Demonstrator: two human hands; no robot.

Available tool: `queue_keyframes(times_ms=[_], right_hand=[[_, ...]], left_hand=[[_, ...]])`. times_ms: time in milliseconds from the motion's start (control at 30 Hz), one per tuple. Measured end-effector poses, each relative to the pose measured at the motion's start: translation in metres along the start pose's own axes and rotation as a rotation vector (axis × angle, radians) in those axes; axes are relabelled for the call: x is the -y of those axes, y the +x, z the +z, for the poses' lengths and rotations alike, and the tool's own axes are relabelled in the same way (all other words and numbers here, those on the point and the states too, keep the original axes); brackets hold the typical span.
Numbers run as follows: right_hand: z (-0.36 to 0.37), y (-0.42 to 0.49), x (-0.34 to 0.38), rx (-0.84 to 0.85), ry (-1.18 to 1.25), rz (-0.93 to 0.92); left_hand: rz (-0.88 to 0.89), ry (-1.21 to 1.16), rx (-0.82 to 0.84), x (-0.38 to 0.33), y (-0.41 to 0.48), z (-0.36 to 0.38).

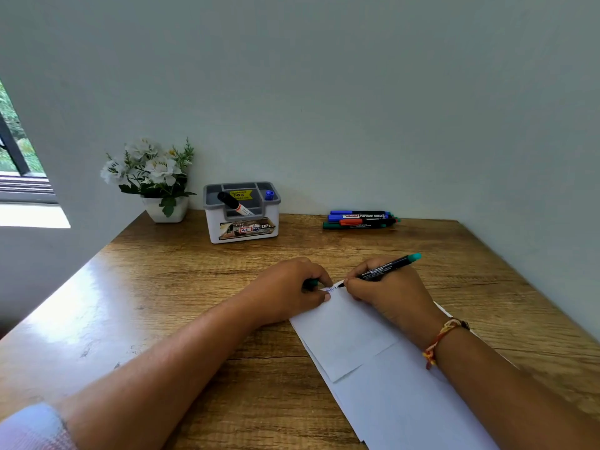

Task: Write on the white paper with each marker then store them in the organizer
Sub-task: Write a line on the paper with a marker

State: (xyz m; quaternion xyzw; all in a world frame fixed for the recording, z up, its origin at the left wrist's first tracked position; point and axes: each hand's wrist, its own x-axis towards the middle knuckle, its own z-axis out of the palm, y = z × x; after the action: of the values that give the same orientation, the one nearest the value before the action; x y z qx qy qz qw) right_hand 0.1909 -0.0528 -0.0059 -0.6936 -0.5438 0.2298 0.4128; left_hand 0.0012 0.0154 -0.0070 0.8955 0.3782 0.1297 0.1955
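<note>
My right hand (388, 292) grips a black marker with a teal end (386, 267), its tip touching the top edge of the white paper (367, 349), where blue scribbles show. My left hand (287, 289) rests on the paper's top left corner with its fingers curled round the marker's teal cap (312, 282). The white and grey organizer (242, 212) stands at the back of the table. It holds a black marker leaning in a front slot and a blue marker at its right. Several capped markers (360, 219) lie in a pile at the back right.
A white pot of white flowers (152, 180) stands left of the organizer, at the back left corner. The wooden table (181, 303) meets a wall behind and on the right. A window opens at the far left.
</note>
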Motion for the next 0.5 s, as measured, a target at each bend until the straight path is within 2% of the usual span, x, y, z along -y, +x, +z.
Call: queue_keyframes(times_ms=[500], right_hand=[[-0.0002, -0.0002, 0.0005, -0.011, -0.027, -0.003]], left_hand=[[0.0, -0.006, -0.009, 0.0016, -0.0003, 0.0009]])
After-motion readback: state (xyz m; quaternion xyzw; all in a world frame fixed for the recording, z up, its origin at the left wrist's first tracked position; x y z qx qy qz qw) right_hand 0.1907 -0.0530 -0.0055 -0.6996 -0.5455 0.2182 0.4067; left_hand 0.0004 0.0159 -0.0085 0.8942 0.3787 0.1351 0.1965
